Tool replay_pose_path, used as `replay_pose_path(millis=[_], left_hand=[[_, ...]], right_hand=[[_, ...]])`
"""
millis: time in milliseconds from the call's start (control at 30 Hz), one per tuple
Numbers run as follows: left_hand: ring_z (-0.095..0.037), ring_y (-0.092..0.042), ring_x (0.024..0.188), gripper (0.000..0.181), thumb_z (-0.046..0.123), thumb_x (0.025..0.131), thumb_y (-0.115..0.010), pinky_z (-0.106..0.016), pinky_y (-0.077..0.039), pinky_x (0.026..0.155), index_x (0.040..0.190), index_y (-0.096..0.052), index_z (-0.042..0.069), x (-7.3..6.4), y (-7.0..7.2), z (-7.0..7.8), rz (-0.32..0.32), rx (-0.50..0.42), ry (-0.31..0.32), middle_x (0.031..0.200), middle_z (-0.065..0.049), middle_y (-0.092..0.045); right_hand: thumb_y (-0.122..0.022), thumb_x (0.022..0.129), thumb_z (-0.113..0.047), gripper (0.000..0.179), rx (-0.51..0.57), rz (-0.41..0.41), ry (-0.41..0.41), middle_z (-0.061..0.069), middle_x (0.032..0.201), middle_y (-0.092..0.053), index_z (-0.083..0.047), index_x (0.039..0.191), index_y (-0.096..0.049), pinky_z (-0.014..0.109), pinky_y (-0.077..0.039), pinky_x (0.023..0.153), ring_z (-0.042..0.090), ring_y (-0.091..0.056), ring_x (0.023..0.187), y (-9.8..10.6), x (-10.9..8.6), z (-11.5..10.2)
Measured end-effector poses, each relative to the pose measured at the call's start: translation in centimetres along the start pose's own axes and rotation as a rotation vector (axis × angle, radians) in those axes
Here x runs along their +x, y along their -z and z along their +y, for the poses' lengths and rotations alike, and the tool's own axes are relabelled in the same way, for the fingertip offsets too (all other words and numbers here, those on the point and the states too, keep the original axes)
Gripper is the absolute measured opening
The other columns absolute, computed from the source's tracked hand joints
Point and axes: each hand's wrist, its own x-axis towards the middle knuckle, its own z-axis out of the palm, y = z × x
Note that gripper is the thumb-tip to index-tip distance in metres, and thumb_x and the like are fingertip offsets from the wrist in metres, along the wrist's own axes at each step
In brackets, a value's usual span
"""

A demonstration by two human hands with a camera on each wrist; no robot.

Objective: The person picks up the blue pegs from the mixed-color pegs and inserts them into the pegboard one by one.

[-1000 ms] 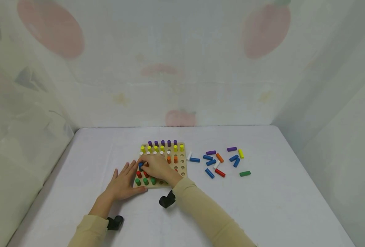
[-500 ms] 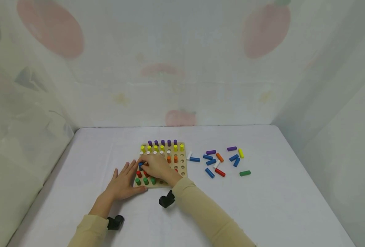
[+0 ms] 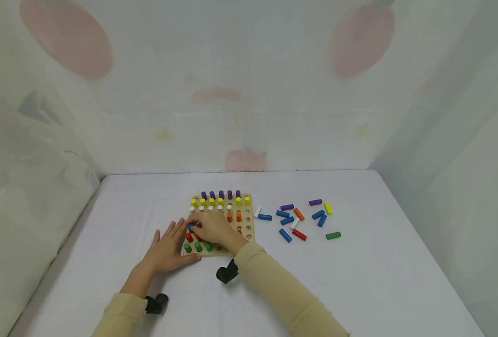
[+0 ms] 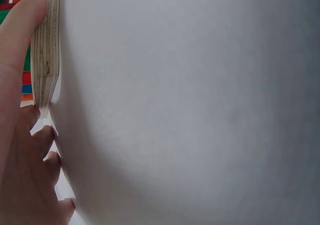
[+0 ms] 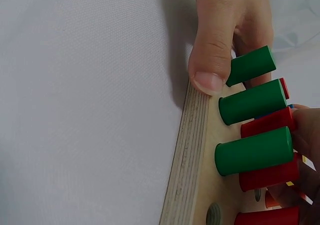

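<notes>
A wooden pegboard [image 3: 250, 224] carries rows of purple, yellow, white, orange, red and green pegs. Toward its left side my right hand [image 3: 215, 228] pinches a blue peg [image 3: 190, 226], standing behind the red pegs [image 3: 189, 238]; the hand covers part of the board. My left hand [image 3: 166, 252] lies at the board's left front corner, fingers straight along the left side and thumb on the front edge. In the right wrist view, the left thumb [image 5: 212, 60] touches the layered board edge beside upright green pegs [image 5: 255, 152]. The right fingers show only partly there.
Loose pegs lie right of the board: several blue pegs [image 3: 285, 235], a red peg [image 3: 299, 234], an orange peg [image 3: 299, 214], a yellow peg [image 3: 328, 208], a green peg [image 3: 333, 235], plus white and purple ones. White cloth [image 3: 379, 281] covers the table.
Both hands keep practically the same places, the right one at the blue peg throughout. The head view has shifted very slightly.
</notes>
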Motion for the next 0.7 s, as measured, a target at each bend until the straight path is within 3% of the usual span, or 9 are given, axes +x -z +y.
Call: replay_pose_path(millis=[433, 700], left_hand=[[-0.039, -0.014, 0.139, 0.11, 0.075, 0.067, -0.057, -0.069, -0.004, 0.103, 0.148, -0.017, 0.012, -0.02, 0.12, 0.08, 0.004, 0.005, 0.001, 0.153, -0.012, -0.019], [-0.04, -0.015, 0.139, 0.11, 0.074, 0.067, -0.058, -0.069, -0.004, 0.103, 0.149, -0.015, 0.015, -0.03, 0.03, 0.06, 0.012, 0.001, 0.0, 0.153, -0.013, -0.019]], right_hand=[[-0.058, 0.091, -0.023, 0.026, 0.163, -0.028, -0.026, -0.008, 0.109, -0.065, -0.022, 0.117, -0.064, 0.007, -0.044, 0.063, -0.004, -0.054, 0.076, 0.27, -0.29, 0.0], [-0.056, 0.092, -0.019, 0.026, 0.213, 0.025, 0.03, -0.007, 0.106, -0.067, -0.018, 0.117, -0.063, 0.007, -0.042, 0.069, 0.0, -0.051, 0.076, 0.49, -0.94, 0.49]])
